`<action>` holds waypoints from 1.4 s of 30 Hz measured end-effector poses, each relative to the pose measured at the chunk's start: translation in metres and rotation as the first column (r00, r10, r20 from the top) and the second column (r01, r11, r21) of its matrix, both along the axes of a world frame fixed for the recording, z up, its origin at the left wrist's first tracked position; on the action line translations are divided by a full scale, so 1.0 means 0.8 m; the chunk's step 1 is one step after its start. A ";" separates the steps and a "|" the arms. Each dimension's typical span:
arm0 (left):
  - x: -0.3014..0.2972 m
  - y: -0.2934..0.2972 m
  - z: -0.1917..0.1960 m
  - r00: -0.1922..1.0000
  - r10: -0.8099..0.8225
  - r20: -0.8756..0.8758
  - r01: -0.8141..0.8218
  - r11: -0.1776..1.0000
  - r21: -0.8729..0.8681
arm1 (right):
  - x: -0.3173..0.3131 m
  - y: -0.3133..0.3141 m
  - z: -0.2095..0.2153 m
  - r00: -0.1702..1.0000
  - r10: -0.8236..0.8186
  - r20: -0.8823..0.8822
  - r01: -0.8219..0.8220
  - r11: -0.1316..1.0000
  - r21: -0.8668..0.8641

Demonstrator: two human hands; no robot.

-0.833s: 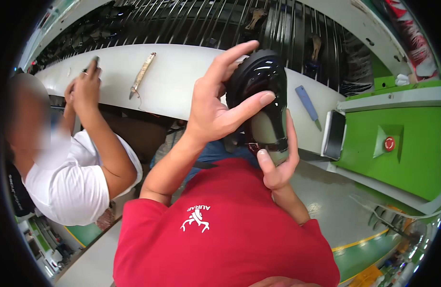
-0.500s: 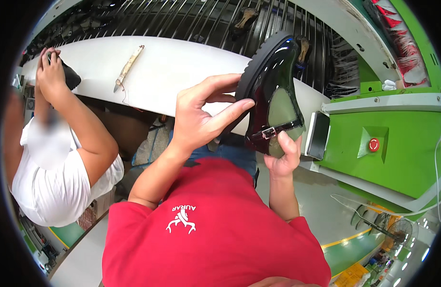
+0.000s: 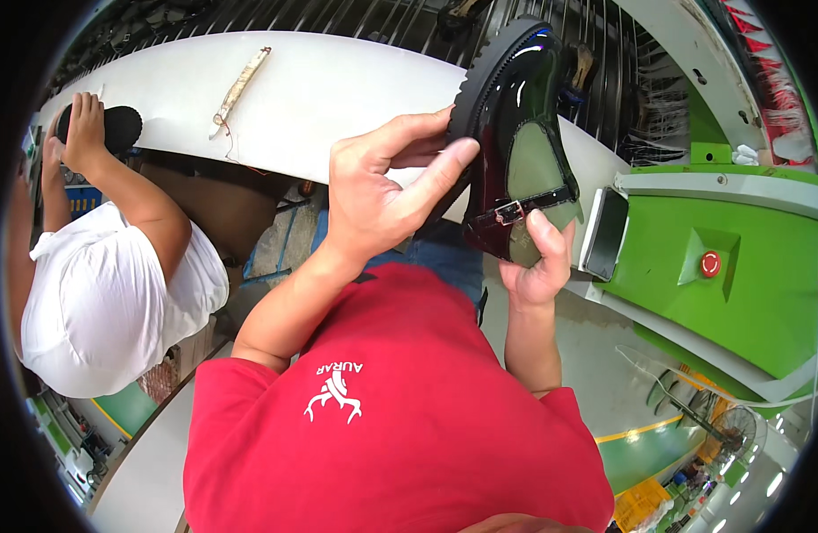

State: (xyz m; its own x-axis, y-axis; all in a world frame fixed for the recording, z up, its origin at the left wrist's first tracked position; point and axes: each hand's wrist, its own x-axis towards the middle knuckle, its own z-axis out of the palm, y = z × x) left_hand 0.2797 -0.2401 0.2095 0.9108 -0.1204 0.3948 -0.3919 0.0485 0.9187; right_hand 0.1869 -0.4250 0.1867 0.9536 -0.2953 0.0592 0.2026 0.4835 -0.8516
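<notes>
A glossy black buckled shoe (image 3: 500, 115) is held up in both my hands, toe pointing away and its ridged sole turned to the left. A green last fills its opening, and a thin strap with a small metal buckle crosses it. My left hand (image 3: 387, 182) grips the sole side, thumb on the edge and fingers partly hidden behind. At the heel end, my right hand (image 3: 544, 253) closes on the shoe with the thumb against the last just below the strap.
A knife with a wrapped handle (image 3: 240, 89) lies on the white table (image 3: 302, 98). Metal rollers (image 3: 347, 19) run behind it. To the left, a co-worker in white (image 3: 116, 293) handles a dark shoe (image 3: 120, 129). A green machine (image 3: 658, 258) with a red button stands right, beside a dark flat device (image 3: 607, 235).
The shoe and both my hands sit slightly higher and farther right in the picture, the grip unchanged. The co-worker's shoe has turned so its sole shows.
</notes>
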 end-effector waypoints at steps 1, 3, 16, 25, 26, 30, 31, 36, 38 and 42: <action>-0.002 0.001 0.000 1.000 0.015 -0.027 -0.014 1.000 0.017 | -0.001 0.001 0.001 1.000 -0.004 -0.027 0.004 1.000 -0.016; -0.005 0.001 -0.001 0.996 0.018 -0.091 -0.021 0.999 -0.037 | -0.002 0.002 0.004 0.997 -0.012 -0.079 0.008 0.999 -0.046; 0.029 0.025 -0.045 0.997 -0.035 -0.064 0.007 0.923 -0.385 | 0.004 0.051 0.016 0.934 -0.045 0.353 0.340 0.409 -0.847; -0.009 0.050 -0.034 0.918 -0.043 -0.393 -0.175 0.848 -0.501 | 0.013 0.056 0.046 0.962 0.061 0.265 0.203 0.483 -0.851; -0.015 0.050 -0.031 0.907 -0.051 -0.418 -0.169 0.866 -0.471 | 0.021 0.055 0.045 0.968 0.033 0.248 0.189 0.556 -0.810; -0.036 0.041 -0.027 0.904 -0.127 -0.408 -0.097 0.869 -0.485 | 0.043 0.051 0.017 0.965 0.217 0.144 -0.082 0.779 -0.621; -0.039 0.036 -0.023 0.904 -0.130 -0.407 -0.093 0.870 -0.485 | 0.046 0.051 0.013 0.956 0.255 0.142 -0.132 0.811 -0.570; -0.043 0.046 -0.038 0.905 -0.134 -0.404 -0.090 0.868 -0.489 | 0.042 0.053 -0.006 0.952 0.263 0.153 -0.167 0.872 -0.461; -0.046 0.046 -0.036 0.909 -0.110 -0.401 -0.101 0.878 -0.469 | 0.038 0.056 -0.004 0.970 0.221 0.099 -0.164 0.899 -0.406; -0.054 0.051 -0.033 0.925 -0.101 -0.365 -0.067 0.905 -0.421 | 0.017 0.062 0.012 0.978 0.117 0.170 0.003 0.815 -0.580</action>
